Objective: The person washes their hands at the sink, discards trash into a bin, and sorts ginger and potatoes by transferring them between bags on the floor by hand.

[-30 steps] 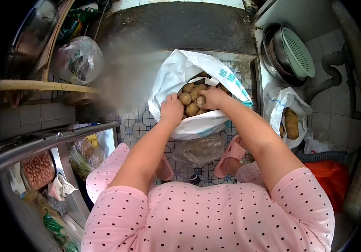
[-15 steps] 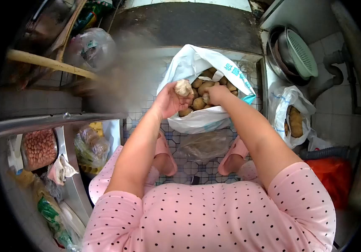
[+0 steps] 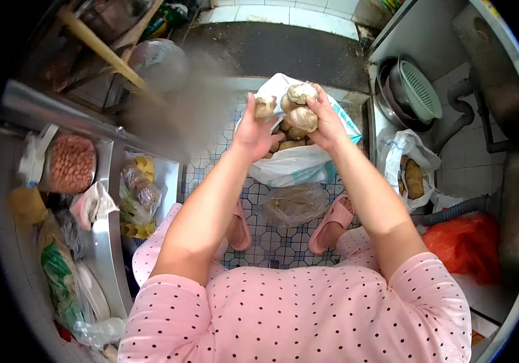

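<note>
White garlic bulbs (image 3: pixel 303 118) in right fingers (image 3: pixel 321 103), another bulb (image 3: pixel 265 107) in left fingers (image 3: pixel 275 139)

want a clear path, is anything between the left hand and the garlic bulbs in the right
Only the garlic bulb in the left hand, on the side facing the garlic bulbs in the right hand; nothing else visible stands between.

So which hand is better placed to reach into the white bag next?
Probably the left hand: it holds one garlic bulb, with lower fingers free near the potatoes. The right hand looks fuller, holding at least two bulbs.
</note>
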A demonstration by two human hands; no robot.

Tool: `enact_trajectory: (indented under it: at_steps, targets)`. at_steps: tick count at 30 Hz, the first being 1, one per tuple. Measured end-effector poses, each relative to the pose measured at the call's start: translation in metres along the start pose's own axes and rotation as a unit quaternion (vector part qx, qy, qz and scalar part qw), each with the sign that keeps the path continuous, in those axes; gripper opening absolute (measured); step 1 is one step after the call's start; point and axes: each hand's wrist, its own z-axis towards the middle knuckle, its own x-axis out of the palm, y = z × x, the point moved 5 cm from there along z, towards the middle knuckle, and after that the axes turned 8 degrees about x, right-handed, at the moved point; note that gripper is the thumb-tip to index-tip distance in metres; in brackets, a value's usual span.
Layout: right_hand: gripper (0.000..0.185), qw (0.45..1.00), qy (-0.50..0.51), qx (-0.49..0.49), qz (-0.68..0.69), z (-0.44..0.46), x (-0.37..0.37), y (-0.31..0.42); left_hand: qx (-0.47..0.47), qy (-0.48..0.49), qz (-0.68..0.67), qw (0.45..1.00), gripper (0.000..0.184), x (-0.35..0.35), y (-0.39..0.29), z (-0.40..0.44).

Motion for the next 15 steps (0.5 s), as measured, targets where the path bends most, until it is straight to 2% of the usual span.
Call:
enact_trajectory:
  at_steps: [2, 3, 6, 8, 9, 10, 13, 15]
  targets:
    - [0.062, 0.998, 0.004, -0.057, 0.029, -0.021, 0.043, 0.000, -0.011, 0.091, -0.078, 0.993, 0.083, 0.044, -0.019, -0.024]
    - [0.060, 0.994, -0.010, -0.106, 0.008, -0.026, 0.060, -0.003, -0.003, 0.079, -0.060, 0.995, 0.082, 0.056, -0.029, -0.035]
    - [0.041, 0.976, -0.004, -0.217, -0.018, -0.046, 0.107, -0.001, 0.028, 0.135, -0.052, 0.989, 0.078, 0.069, -0.064, -0.056]
    - [0.038, 0.965, -0.013, -0.248, -0.084, -0.060, 0.134, 0.002, 0.025, 0.180, -0.043, 0.982, 0.067, 0.074, -0.093, -0.080]
    - [0.037, 0.957, -0.016, -0.266, -0.117, -0.067, 0.152, 0.006, 0.043, 0.169, -0.035, 0.984, 0.066, 0.076, -0.109, -0.094]
    - [0.037, 0.953, -0.016, -0.271, -0.132, -0.077, 0.170, 0.006, 0.062, 0.156, -0.028, 0.985, 0.065, 0.079, -0.123, -0.110]
    - [0.031, 0.914, -0.016, -0.270, -0.303, -0.100, 0.212, -0.001, 0.093, 0.131, -0.036, 0.986, 0.065, 0.073, -0.149, -0.149]
    - [0.033, 0.862, -0.043, -0.223, -0.452, -0.122, 0.237, -0.004, 0.105, 0.111, -0.044, 0.987, 0.066, 0.061, -0.157, -0.170]
